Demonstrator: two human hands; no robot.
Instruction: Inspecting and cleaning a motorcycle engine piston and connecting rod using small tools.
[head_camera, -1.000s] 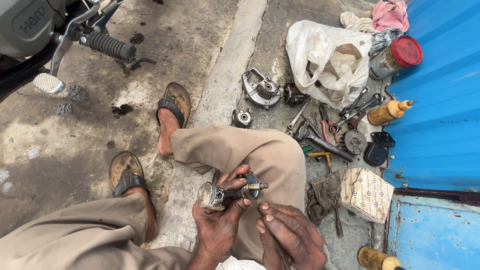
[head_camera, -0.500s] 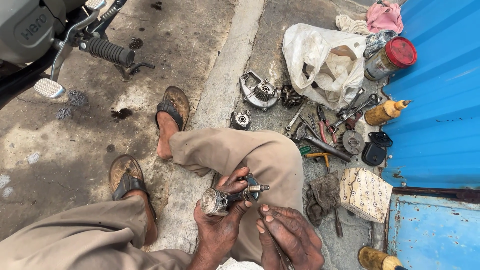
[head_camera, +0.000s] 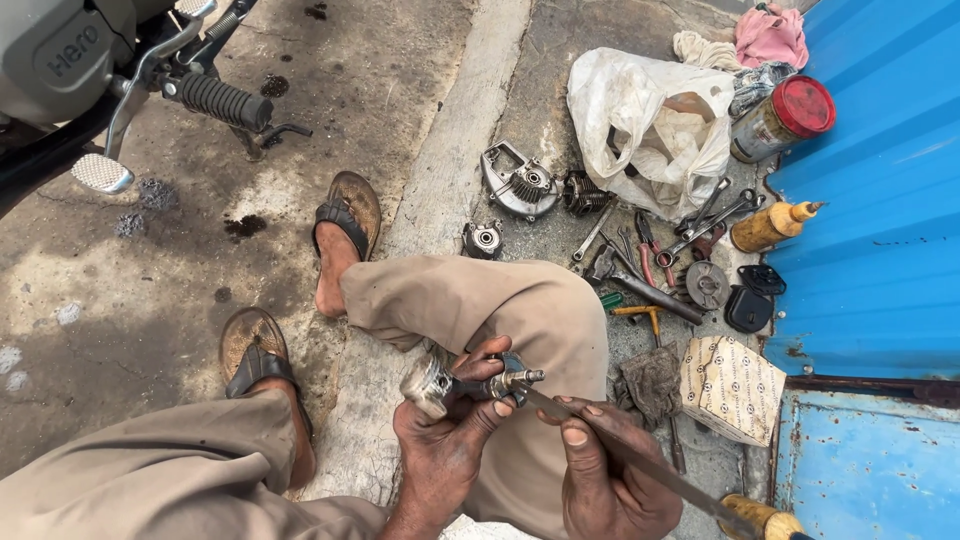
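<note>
1. Motorcycle (head_camera: 60, 60), grey, top left corner; footpeg out over stained concrete.
2. Blue metal wall (head_camera: 880, 250), right edge.
3. White plastic bag (head_camera: 650, 120), crumpled, beside a red-lidded jar (head_camera: 785, 115).
4. Patterned cardboard box (head_camera: 735, 390), near the right knee.
5. Left hand (head_camera: 445, 440): closed around a small cylindrical metal part (head_camera: 440, 380), held over the lap, spindle end pointing right.
6. Right hand (head_camera: 600, 470): fingers curled over a long flat metal tool (head_camera: 650, 465) with a wooden handle.
7. Spanners and pliers (head_camera: 700, 215), loose on the ground.

Change: 1 second ago the tool was largely hidden under the right hand. Now its blade shows, tip touching the spindle, so work on the part is under way.
</note>
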